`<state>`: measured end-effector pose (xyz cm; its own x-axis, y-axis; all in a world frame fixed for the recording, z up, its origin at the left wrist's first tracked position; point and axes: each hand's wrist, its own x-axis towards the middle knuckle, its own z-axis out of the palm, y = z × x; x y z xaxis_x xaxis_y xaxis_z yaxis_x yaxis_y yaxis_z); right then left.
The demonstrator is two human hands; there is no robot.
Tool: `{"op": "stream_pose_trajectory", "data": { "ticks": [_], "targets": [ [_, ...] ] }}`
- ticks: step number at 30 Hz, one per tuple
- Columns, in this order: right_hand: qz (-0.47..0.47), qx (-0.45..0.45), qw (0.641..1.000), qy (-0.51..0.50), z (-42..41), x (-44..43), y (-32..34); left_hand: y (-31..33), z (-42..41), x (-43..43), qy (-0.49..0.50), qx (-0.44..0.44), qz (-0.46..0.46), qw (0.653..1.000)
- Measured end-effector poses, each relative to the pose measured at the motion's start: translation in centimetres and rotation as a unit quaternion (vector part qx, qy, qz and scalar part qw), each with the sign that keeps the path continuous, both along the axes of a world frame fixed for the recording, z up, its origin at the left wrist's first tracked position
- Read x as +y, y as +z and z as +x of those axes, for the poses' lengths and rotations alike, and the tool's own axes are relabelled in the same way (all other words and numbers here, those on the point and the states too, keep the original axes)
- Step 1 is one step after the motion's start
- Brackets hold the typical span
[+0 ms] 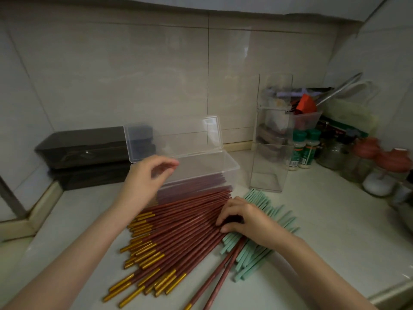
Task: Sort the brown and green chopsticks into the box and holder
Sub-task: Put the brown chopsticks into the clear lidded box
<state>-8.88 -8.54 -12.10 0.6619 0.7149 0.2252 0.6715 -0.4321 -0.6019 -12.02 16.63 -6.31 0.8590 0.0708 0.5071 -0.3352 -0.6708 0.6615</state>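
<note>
Light stone counter point(324, 220), beige tiled wall point(134, 74) behind. Back left: 2 dark brown lidded boxes, one point(85, 148) stacked on the other point(93, 175), against the wall. Back right corner: clear tub point(307, 119) w/ red spatula point(307, 105) & long metal utensil point(339, 88) sticking out. Below it, 2 green-capped spice bottles point(304, 151) side by side, then a glass jar point(333, 155). Further right, jars w/ red lids point(366, 148); one jar point(377, 184) holds sth white. Rest too blurry to tell.

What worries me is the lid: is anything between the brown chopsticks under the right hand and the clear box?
The lid stands open. Only the left hand hangs over the box's left end; nothing else lies between it and the brown chopsticks the right hand grips.
</note>
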Motion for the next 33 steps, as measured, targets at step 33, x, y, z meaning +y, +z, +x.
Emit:
{"op": "stream_pose_trajectory", "data": {
  "ticks": [33],
  "targets": [
    [0.085, -0.006, 0.989, -0.120, 6.2, 5.5, 6.0, -7.6, -5.0, 0.0, -0.001, 0.062, 0.078, 0.995]
  ]
}}
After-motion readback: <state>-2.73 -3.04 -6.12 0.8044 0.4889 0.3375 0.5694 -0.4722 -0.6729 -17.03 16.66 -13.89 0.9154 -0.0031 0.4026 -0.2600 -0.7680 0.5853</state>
